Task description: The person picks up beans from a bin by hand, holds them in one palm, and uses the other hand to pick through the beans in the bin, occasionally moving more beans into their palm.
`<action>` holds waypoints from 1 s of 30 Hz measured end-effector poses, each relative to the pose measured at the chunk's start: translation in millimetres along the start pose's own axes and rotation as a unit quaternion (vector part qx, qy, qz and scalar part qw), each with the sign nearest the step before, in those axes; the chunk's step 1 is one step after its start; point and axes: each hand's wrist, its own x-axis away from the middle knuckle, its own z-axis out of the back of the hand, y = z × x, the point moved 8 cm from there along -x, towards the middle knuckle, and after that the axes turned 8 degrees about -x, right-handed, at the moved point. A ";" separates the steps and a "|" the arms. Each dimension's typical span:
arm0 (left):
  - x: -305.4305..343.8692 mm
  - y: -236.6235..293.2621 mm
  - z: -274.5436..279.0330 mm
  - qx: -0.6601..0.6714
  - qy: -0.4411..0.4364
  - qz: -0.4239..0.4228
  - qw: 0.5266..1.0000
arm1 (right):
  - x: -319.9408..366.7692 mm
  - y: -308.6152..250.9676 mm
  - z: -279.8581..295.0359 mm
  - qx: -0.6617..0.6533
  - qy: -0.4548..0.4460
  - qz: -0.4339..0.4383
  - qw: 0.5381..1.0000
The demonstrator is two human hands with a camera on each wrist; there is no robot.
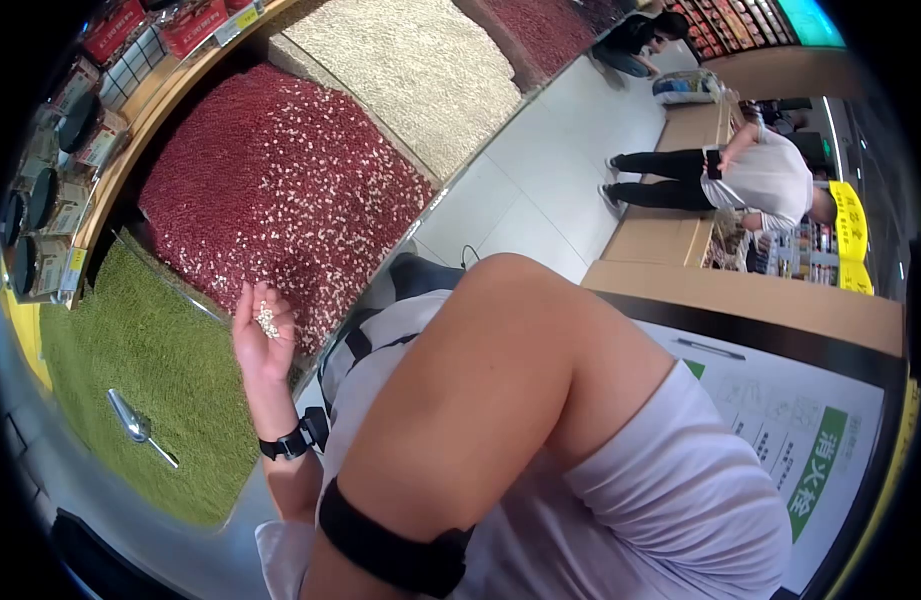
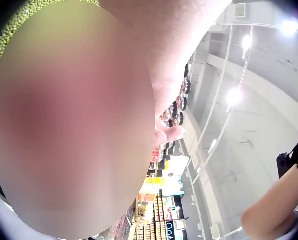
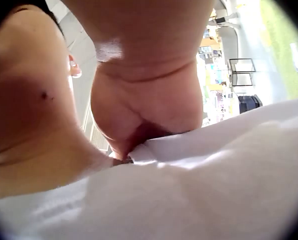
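Few pale beans (image 1: 268, 320) are cupped in the left hand (image 1: 263, 342) at nine o'clock, best kept level — right hand (image 3: 144, 105) state cannot be told

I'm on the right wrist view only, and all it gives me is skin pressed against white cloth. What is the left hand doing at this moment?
Observer: The left hand is raised palm up, its fingers curled to cup a few small pale beans.
Operator: Is any tool in that hand or right by it?
Observer: No. A shiny metal scoop lies on the heap of small green beans in the bin beside it, apart from the hand.
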 end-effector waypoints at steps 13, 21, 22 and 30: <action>-71.7 -51.0 -45.8 0.015 0.030 -0.047 0.998 | 106.4 -64.4 48.3 -0.011 -0.032 0.017 0.999; -104.6 -85.4 -73.3 0.068 0.044 -0.076 0.994 | 156.4 -104.2 58.0 -0.024 -0.078 0.031 0.996; -107.2 -87.3 -72.7 0.070 0.052 -0.082 0.993 | 160.1 -108.6 57.7 -0.022 -0.082 0.033 0.996; -98.4 -88.6 -69.5 0.087 0.071 -0.132 0.985 | 156.4 -133.9 35.8 -0.020 -0.111 0.066 0.991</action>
